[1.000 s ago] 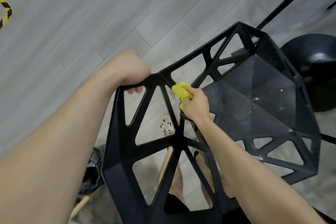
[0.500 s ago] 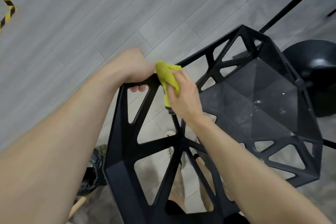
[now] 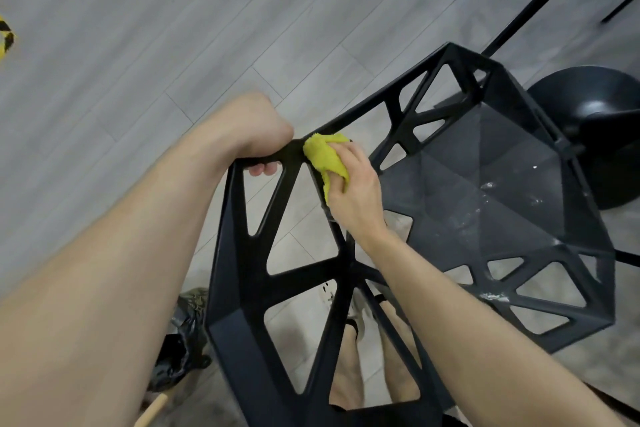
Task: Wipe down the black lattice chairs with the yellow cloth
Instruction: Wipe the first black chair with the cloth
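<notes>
Both hands are working at the top rail of the black lattice chair (image 3: 239,253). The right hand (image 3: 353,191) is gripping the bunched yellow cloth (image 3: 325,158) and pressing it against the rail where a slanted strut joins. The left hand (image 3: 263,135) is clasping the same rail just beside the cloth, fingers curling underneath. White specks are showing on the chair's seat. A round black base (image 3: 595,114) is sitting near the chair on the grey plank floor (image 3: 138,45).
</notes>
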Available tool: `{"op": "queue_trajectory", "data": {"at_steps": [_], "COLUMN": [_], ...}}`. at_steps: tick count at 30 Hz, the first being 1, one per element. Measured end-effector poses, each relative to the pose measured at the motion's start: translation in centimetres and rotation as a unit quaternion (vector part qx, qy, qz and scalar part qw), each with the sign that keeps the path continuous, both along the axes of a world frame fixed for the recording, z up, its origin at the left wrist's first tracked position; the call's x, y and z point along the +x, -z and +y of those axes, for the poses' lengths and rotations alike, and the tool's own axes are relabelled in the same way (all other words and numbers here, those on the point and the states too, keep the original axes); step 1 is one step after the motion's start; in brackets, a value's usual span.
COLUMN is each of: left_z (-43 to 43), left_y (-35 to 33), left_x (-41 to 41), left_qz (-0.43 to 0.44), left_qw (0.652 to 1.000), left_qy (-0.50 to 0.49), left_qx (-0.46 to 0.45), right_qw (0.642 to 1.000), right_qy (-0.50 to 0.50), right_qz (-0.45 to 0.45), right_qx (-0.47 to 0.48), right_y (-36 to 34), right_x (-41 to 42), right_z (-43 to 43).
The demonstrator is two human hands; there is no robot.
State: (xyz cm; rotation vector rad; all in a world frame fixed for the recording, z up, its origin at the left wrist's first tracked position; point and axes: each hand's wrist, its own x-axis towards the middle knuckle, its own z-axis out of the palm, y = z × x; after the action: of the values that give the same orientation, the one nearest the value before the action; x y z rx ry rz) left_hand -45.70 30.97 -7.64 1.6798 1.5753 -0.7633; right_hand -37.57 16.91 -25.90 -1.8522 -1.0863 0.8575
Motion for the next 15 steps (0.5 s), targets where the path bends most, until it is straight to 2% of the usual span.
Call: {"op": "queue_trajectory", "data": {"at_steps": [2,4,5,6,8,10,11,13,15], "left_z": [0.0,0.0,0.0,0.0,0.0,0.1,0.1,0.1,0.1], "left_y": [0.0,0.0,0.0,0.0,-0.1,-0.1,0.0,0.0,0.2], "left_x": [-0.1,-0.1,-0.1,-0.1,-0.1,0.0,0.0,-0.1,-0.2], "left_qz": [0.002,0.003,0.001,0.0,0.001,0.001,0.0,0.002,0.002], "left_qw": [1.0,1.0,1.0,1.0,1.0,1.0,1.0,1.0,1.0], "left_qy": [0.006,0.007,0.007,0.005,0.005,0.006,0.009,0.013,0.012], "left_qx": [0.004,0.008,0.008,0.008,0.005,0.002,0.002,0.003,0.004], "right_qw": [0.994,0.972,0.968,0.973,0.993,0.998,0.998,0.999,0.968], "right_qy": [-0.017,-0.042,-0.033,-0.007,0.032,0.04,0.029,-0.001,-0.075], "right_qz": [-0.042,-0.049,-0.036,-0.012,0.02,0.043,0.044,-0.013,-0.111], "right_qx": [-0.102,-0.227,-0.247,-0.23,-0.107,0.004,0.02,-0.052,-0.213], "right_y": [2.8,3.9,3.9,3.3,1.0,-0.7,0.0,3.4,6.4], "right_x": [0.8,2.7,3.4,3.5,2.1,0.0,-0.6,0.4,3.8], "right_z": [-2.5,-3.5,-3.1,-2.1,0.1,1.0,0.2,-2.6,-4.8]}}
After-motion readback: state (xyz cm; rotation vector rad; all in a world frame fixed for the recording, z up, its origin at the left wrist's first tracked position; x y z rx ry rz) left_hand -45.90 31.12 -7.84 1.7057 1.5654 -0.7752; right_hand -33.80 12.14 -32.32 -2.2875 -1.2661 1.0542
